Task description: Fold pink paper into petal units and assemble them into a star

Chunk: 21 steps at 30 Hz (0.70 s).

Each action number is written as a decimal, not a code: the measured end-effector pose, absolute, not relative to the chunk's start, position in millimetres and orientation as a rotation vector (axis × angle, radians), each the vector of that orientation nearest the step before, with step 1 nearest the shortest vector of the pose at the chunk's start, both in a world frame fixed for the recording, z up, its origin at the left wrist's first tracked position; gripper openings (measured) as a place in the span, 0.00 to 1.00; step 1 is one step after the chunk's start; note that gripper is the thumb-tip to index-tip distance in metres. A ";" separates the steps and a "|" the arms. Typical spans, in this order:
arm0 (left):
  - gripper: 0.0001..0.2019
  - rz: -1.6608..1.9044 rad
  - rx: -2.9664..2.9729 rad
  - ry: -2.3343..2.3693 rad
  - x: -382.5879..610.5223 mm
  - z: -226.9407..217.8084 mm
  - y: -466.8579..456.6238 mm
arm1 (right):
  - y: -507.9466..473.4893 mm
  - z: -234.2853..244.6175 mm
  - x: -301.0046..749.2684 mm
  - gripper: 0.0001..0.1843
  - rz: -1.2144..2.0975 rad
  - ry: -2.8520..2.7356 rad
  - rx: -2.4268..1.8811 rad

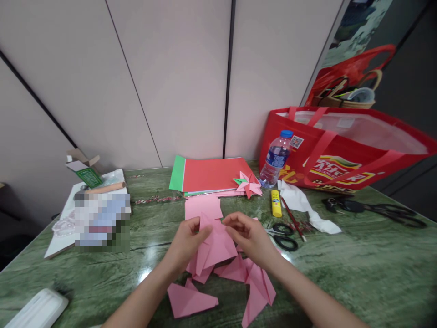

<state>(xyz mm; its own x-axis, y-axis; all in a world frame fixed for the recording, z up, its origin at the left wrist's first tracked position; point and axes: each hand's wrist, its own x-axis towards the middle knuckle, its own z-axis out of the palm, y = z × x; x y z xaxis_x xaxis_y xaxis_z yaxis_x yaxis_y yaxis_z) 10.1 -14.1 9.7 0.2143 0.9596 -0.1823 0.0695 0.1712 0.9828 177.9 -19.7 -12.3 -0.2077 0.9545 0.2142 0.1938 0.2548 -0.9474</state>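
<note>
My left hand [186, 243] and my right hand [249, 237] pinch a folded pink paper piece [216, 243] between them, just above the green marble table [358, 269]. Both hands have fingers closed on its upper edge. Under and around them lie several folded pink paper pieces [189, 300], with more at the right [257, 284]. A flat pink sheet [203, 207] lies just behind the hands. Farther back sits a finished pink paper flower [250, 184] with a green leaf.
A stack of red and green paper [211, 175] lies by the wall. A water bottle [276, 159], yellow glue stick [276, 203], black scissors [285, 237], white crumpled paper [307, 205] and red bag [348, 146] are at the right. Another pair of scissors [392, 212] lies far right. A tray [61, 237] stands left.
</note>
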 end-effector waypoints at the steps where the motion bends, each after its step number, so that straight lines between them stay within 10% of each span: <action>1: 0.11 0.904 1.175 1.172 10.0 10.2 -14.1 | -19.5 -11.7 178.3 0.07 1.048 -1.627 -1.087; 11: 0.13 0.892 0.847 1.043 8.6 14.0 -14.5 | -24.4 -8.0 177.1 0.24 0.920 -1.852 -0.917; 21: 0.10 0.857 0.967 1.018 11.5 11.2 -17.8 | -26.2 -7.7 173.7 0.14 0.878 -1.827 -0.973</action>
<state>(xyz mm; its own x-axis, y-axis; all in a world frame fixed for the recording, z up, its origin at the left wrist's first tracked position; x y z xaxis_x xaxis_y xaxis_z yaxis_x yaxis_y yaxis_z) 11.5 -17.8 11.2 0.2967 0.9104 -0.2883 -0.1286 0.3373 0.9326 173.7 -26.2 -7.7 -0.3219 0.8765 0.3580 0.2680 0.4470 -0.8534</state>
